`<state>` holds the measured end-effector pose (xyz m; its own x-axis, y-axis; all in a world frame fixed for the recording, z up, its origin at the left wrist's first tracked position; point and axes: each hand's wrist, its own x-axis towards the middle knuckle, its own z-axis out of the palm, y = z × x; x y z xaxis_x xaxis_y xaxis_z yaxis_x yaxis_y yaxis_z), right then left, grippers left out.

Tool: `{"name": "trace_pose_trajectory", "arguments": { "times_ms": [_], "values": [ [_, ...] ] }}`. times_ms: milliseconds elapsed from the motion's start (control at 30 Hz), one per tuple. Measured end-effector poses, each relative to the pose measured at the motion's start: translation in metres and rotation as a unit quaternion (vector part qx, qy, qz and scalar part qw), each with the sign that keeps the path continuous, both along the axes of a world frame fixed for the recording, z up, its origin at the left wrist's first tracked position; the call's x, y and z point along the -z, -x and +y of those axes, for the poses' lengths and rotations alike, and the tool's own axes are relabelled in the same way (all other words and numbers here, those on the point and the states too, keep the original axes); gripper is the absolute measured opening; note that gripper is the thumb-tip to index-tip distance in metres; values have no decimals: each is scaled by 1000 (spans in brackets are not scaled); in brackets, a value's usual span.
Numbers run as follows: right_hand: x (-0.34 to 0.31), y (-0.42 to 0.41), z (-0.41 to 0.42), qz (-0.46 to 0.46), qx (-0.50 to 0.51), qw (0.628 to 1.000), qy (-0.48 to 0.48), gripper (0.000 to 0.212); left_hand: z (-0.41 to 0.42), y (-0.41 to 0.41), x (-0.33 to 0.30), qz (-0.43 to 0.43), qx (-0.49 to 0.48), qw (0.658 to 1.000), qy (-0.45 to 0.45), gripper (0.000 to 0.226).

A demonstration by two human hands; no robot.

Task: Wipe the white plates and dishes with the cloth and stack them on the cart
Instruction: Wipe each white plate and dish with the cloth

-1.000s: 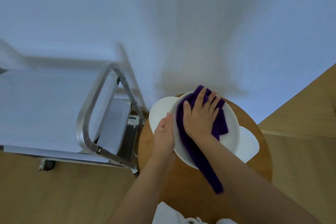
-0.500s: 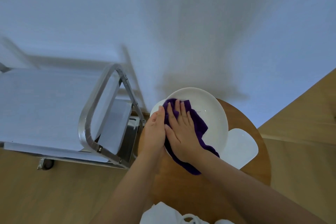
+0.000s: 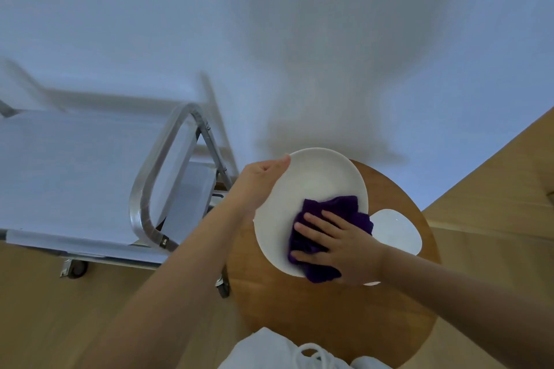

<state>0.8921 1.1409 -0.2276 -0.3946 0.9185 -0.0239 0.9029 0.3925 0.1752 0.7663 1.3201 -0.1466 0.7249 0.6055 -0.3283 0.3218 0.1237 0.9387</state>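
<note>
Both hands work on one plate (image 3: 317,186), seen from the head camera, the only view. Left hand (image 3: 257,180) grips the plate's far-left rim, thumb over the edge and fingers curled out of sight behind it, and holds the plate tilted up off the table (image 3: 329,314). That tilt seems meant to turn the face toward the person and give the other hand something firm to push against. Right hand (image 3: 335,246) lies flat with fingers spread on the cloth (image 3: 329,213), pressing it against the plate's near-right part; the spread fingers keep the bunched purple cloth from slipping as it rubs. The two hands are apart, one at each side of the plate.

A second white dish (image 3: 395,231) lies on the round wooden table just right of the plate, partly hidden behind the right hand and cloth; it looks to be waiting its turn. Whether more dishes lie under the held plate cannot be told.

At left stands the cart (image 3: 75,177), its metal handle (image 3: 156,177) nearest the table; it sits close to the left hand, so a wiped plate needs only a short carry. No plates show on the visible part of its top, so stacking appears not yet begun. White clothing (image 3: 269,350) shows at the near edge.
</note>
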Motion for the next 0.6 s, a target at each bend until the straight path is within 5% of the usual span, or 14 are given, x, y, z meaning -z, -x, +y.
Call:
{"name": "trace_pose_trajectory", "arguments": {
  "times_ms": [100,300,467,600],
  "values": [
    [-4,-4,-5,-1,-1,999,-32,81,15,-5,-11,45,21,998,41,34],
    [-15,9,-8,77,68,991,-86,67,26,0,-13,-5,-7,994,112,13],
    [-28,30,9,178,178,957,-142,67,-6,3,3,-114,-247,953,137,18],
    [-37,49,33,244,280,915,-159,76,-63,-3,25,-28,-297,949,99,42]
  ]
}}
